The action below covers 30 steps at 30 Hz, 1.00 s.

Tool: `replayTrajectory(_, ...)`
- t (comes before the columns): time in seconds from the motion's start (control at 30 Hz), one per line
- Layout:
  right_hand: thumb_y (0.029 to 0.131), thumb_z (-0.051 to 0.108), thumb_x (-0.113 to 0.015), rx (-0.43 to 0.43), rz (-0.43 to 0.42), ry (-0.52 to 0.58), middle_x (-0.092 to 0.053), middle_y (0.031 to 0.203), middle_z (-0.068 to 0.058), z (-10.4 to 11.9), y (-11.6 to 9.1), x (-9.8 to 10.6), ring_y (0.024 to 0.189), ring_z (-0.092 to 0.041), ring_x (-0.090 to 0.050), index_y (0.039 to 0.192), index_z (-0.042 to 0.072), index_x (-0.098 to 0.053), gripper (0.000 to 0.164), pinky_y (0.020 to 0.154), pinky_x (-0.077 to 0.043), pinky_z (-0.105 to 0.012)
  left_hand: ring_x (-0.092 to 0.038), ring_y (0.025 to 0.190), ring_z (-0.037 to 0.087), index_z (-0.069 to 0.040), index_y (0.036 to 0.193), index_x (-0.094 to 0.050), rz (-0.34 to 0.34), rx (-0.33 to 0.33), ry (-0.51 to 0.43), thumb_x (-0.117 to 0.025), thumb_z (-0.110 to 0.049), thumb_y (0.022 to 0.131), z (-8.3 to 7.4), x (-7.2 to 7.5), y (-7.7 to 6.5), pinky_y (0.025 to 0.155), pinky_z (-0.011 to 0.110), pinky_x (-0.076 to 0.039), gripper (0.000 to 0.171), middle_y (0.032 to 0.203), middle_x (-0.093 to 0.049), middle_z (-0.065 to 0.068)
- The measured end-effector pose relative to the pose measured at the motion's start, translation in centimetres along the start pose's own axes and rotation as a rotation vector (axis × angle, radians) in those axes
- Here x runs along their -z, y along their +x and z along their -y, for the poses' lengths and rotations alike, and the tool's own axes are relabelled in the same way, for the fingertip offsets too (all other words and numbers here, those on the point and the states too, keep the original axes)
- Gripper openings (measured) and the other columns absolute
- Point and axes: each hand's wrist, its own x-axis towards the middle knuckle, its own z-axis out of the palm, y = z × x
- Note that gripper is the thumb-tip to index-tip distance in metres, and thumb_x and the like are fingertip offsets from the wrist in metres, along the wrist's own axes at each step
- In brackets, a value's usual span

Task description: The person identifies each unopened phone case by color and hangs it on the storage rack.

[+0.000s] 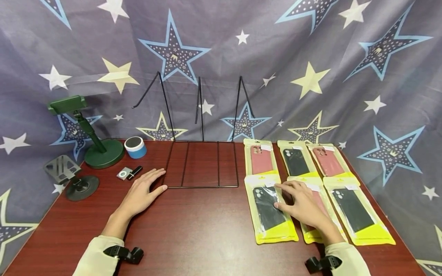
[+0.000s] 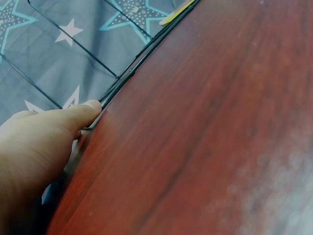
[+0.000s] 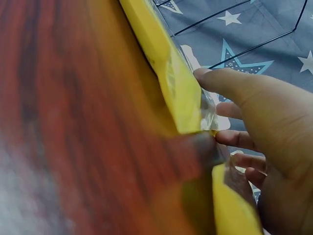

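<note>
A black wire display rack (image 1: 202,187) with three upright hooked arms stands at the table's back. My left hand (image 1: 143,193) rests at its front left corner, fingers extended; in the left wrist view the thumb (image 2: 90,108) lies against the wire. My right hand (image 1: 304,201) is over the packed phone cases on the right. Its thumb and index fingertip touch the right edge of a bagged black phone case (image 1: 267,211) in the near row, fingers loosely bent. Under that hand, a bagged pink phone case (image 1: 321,203) is partly hidden.
Beside it lies another bagged black case (image 1: 353,209). Behind are bagged pink (image 1: 261,159), black (image 1: 296,161) and pink (image 1: 328,161) cases. At left stand a green phone stand (image 1: 103,153), a grey stand (image 1: 82,188) and a blue-white jar (image 1: 135,147); small gadgets (image 1: 124,173) lie near.
</note>
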Motion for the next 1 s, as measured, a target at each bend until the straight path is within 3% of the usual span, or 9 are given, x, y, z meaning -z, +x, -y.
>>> replayTrajectory(0.2,0.089,0.035,-0.082,0.034,-0.015,-0.007,-0.066,0.113,0.0,0.3,-0.1,0.1,0.127,-0.031,-0.051,0.139,0.026,-0.067,0.054,0.098,-0.034,-0.053,-0.04,0.149,0.045,-0.009,0.149,-0.054,0.007,0.01,-0.005,-0.068,-0.038,0.1,-0.1,0.1,0.1,0.109,0.073,-0.033,0.059,0.155,-0.051,0.021)
replayTrajectory(0.33,0.088,0.027,-0.082,0.035,-0.016,0.013,-0.068,0.102,0.002,0.8,0.0,0.1,0.127,-0.032,-0.052,0.139,0.023,-0.068,0.053,0.101,-0.032,-0.052,-0.04,0.149,0.044,-0.008,0.149,-0.055,0.005,0.015,-0.008,-0.068,-0.037,0.1,-0.1,0.1,0.0,0.11,0.072,-0.033,0.058,0.155,-0.051,0.022)
replayTrajectory(0.63,0.085,0.015,-0.084,0.06,-0.077,0.081,-0.075,0.114,-0.012,1.4,0.1,-0.3,0.126,-0.038,-0.052,0.127,0.011,-0.074,0.043,0.104,-0.027,-0.059,-0.04,0.149,0.044,-0.009,0.149,-0.055,0.002,0.02,-0.009,-0.068,-0.037,0.1,-0.1,0.2,-0.1,0.11,0.072,-0.033,0.058,0.155,-0.051,0.02)
replayTrajectory(0.87,0.082,0.004,-0.083,0.097,-0.197,0.116,-0.071,0.112,-0.014,1.6,0.1,-0.8,0.114,-0.035,-0.058,0.118,0.007,-0.077,0.037,0.092,-0.03,-0.049,-0.039,0.15,0.043,-0.009,0.15,-0.054,0.012,0.021,-0.009,-0.068,-0.037,0.1,-0.1,0.0,0.0,0.111,0.071,-0.032,0.059,0.156,-0.051,0.019)
replayTrajectory(1.0,0.079,-0.002,-0.082,0.133,-0.273,0.128,-0.073,0.106,-0.011,1.6,0.2,-1.0,0.107,-0.032,-0.061,0.117,0.005,-0.077,0.039,0.095,-0.035,-0.043,-0.039,0.15,0.043,-0.009,0.15,-0.054,0.015,0.022,-0.008,-0.068,-0.037,0.1,-0.1,0.0,-0.1,0.111,0.071,-0.032,0.059,0.156,-0.051,0.019)
